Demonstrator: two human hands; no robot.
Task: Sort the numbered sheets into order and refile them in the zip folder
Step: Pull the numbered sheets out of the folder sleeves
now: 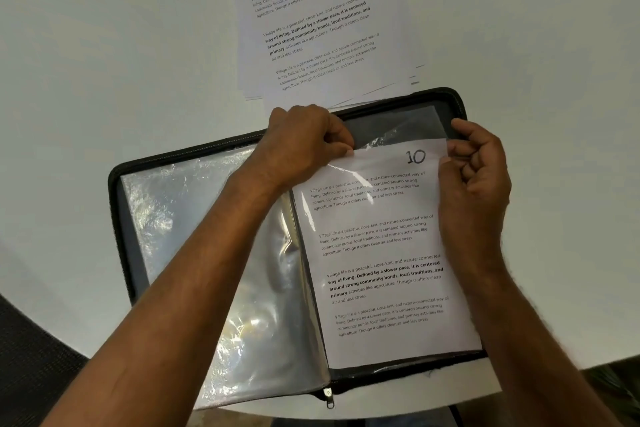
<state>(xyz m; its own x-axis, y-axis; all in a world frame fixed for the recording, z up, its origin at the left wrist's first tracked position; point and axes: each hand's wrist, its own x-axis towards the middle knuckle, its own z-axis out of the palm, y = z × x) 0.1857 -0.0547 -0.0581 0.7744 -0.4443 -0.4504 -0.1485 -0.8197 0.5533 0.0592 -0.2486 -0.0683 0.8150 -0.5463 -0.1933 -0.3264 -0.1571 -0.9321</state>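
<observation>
Both hands are pinching the top edge of sheet 10 [384, 253], left hand [304, 142] at its left corner, right hand [474, 170] at its right, its long axis running down into the right-hand sleeve [394, 128] of the zip folder [119, 184] near the desk's [104, 45] front edge.

The black zip folder [453, 104] lies open on the table, the sheet marked 10 [377, 253] apparently partway in its right-hand sleeve, the loose sheets [322, 28] stacked just beyond.

Both forearms are bare from wrist to elbow, with no sleeve edge showing above the zip folder [117, 184]. The left hand [304, 142] and right hand [474, 170] are bare, fingernails cut short.
</observation>
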